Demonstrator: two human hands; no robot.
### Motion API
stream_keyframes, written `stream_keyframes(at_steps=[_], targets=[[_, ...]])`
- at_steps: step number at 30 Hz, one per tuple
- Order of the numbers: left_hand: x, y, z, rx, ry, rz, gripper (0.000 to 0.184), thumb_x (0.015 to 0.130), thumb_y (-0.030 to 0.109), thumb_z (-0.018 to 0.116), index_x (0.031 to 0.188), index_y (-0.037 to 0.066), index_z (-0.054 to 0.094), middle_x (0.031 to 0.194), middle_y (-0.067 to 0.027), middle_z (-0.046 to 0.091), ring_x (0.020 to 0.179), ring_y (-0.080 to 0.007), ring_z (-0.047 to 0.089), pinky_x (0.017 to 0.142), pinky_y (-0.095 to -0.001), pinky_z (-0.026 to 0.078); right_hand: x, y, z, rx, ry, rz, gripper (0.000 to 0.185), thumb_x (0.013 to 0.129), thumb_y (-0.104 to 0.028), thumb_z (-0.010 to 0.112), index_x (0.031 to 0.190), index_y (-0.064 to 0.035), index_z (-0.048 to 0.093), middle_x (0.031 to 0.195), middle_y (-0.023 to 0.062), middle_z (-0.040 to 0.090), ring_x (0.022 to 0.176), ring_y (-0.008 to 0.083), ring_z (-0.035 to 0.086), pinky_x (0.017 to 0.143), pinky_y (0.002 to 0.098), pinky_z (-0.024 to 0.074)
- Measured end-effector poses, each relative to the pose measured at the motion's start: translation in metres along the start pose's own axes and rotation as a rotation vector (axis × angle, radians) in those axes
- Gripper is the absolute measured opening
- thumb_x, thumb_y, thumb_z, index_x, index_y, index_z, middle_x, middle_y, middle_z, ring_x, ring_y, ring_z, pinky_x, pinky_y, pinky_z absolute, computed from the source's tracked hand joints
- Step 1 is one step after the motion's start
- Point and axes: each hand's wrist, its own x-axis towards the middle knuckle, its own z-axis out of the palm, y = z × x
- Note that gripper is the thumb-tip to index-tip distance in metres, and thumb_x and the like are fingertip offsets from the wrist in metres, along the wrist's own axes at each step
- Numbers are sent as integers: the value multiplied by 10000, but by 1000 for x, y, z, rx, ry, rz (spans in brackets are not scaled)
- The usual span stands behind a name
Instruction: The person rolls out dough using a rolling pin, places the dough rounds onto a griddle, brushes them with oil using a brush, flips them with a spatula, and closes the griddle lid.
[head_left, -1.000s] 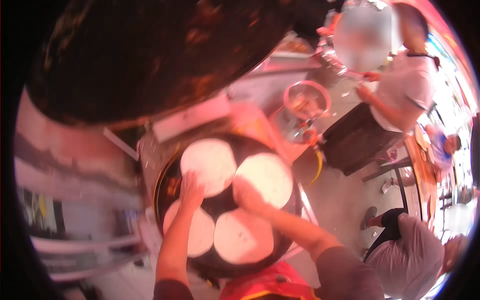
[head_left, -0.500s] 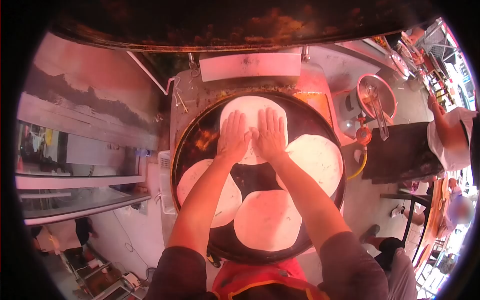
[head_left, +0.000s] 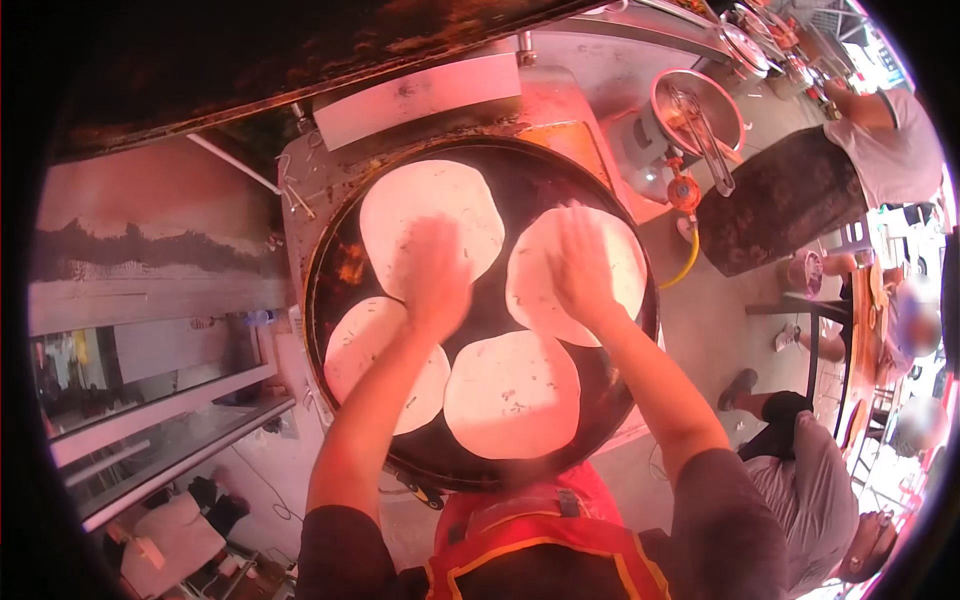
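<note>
Several pale, flat rounds of flatbread dough lie on a large dark round griddle point(head_left: 486, 300). My left hand point(head_left: 438, 275), blurred by motion, is over the lower part of the top flatbread point(head_left: 415, 205), fingers pointing away from me and holding nothing. On or just above the right flatbread point(head_left: 625, 265) is my right hand point(head_left: 582, 270), its fingers stretched out and also a little smeared. I cannot tell whether either palm touches the dough. A left flatbread point(head_left: 365, 345) lies partly under my left forearm. The near flatbread point(head_left: 512, 395) is fully visible, speckled with small dark bits.
A big dark lid-like plate point(head_left: 250, 60) hangs above the far side. At right are a metal bowl point(head_left: 740, 110) with tongs point(head_left: 712, 150), a gas regulator point(head_left: 683, 192) and a yellow hose point(head_left: 683, 272). A person in a dark apron point(head_left: 780, 200) stands beyond; others are lower right.
Both hands were flat on the top flatbread. They have moved apart: the right hand now is over the right flatbread, the left stays lower on the top one. The view has turned and shifted.
</note>
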Motion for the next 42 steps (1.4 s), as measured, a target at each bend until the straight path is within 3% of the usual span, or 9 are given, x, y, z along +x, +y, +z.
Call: stream_keyframes(at_steps=[1,2,4,8,22,26,29,39,42], targets=[[2,30,-2,-201,-177,-97,614,911,189,522,1434,-43,297,1507,-229,269,1420,-389,191,1165,-464,162,-20,12,-1,-93,-30,94,637,919,-261,493,1447,24,280,1496,256,276,1402,402,243,1142,517,165],[-1,42,17,-91,-271,172,629,908,203,532,1438,-36,292,1502,-231,274,1412,-376,225,1160,-451,185,-34,10,-1,-100,-27,118,641,918,-271,496,1446,24,283,1493,259,279,1402,407,240,1142,523,158],[-2,74,25,-119,-241,286,628,935,275,514,1436,-39,300,1519,-193,272,1428,-289,228,1175,-406,178,-46,14,-1,-130,-4,163,650,916,-292,500,1444,24,291,1488,265,284,1402,416,234,1142,535,143],[5,79,42,-4,-294,285,659,955,364,462,1451,-28,278,1539,-178,238,1450,-269,169,1188,-384,123,-43,9,13,-121,37,164,647,919,-326,502,1427,29,319,1470,283,303,1382,439,260,1136,551,145],[-32,75,2,-95,-213,182,590,929,258,518,1402,-52,350,1487,-228,313,1407,-332,259,1155,-432,219,-48,15,0,-71,-23,-48,629,915,-360,516,1440,-61,341,1469,198,355,1381,341,310,1135,521,206],[-104,60,-43,-70,-351,69,644,885,224,581,1397,-80,336,1487,-247,297,1410,-347,244,1158,-441,198,-98,-39,-47,101,-337,-274,640,927,-369,516,1445,-47,321,1482,168,346,1382,320,314,1148,489,202],[-171,63,-47,-79,-524,74,707,858,278,618,1400,-78,335,1489,-250,286,1414,-356,230,1160,-447,186,-125,-60,-11,188,-389,-574,678,914,-401,534,1446,-43,313,1488,156,339,1394,305,294,1158,491,179],[-228,73,-52,-302,-497,207,685,865,260,610,1384,-93,336,1488,-260,273,1416,-383,206,1156,-464,196,-159,-90,-8,66,-389,-466,673,889,-368,578,1431,-46,342,1472,175,357,1382,337,303,1140,531,185],[-212,36,-58,-231,-197,-268,646,893,222,566,1389,-107,315,1490,-284,255,1420,-404,186,1159,-463,187,-126,-114,7,117,-284,-437,671,899,-365,567,1427,-18,341,1443,204,384,1354,358,340,1134,519,207]])
